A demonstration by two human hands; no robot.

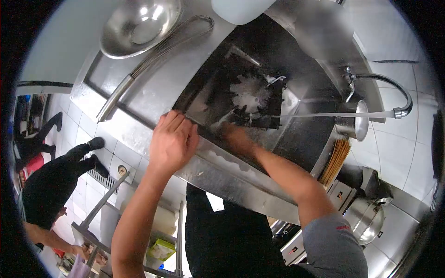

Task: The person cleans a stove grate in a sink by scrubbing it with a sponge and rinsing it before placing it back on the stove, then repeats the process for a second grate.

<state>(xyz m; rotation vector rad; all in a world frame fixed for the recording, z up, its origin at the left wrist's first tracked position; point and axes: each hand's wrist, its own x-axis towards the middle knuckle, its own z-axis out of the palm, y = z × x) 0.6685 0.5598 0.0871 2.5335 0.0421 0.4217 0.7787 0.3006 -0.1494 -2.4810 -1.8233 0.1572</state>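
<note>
My left hand [174,139] is closed over the front rim [222,160] of a steel sink, fingers curled on the edge. Down inside the basin, my right hand [237,139] is smeared by motion. A pale blurred patch lies by its fingertips; I cannot make out whether it is something held. Just beyond, a dark, roughly square metal piece [271,111] with a jagged, gear-like grey middle lies in the sink. A stream of water [333,115] runs from the curved faucet [399,112] across to it.
A steel bowl [141,30] and a whisk [123,90] lie on the left counter. At the right stand a metal pot [352,120], a bundle of thin sticks [334,163] and a lidded pot [366,220]. Another person [55,180] is at the far left.
</note>
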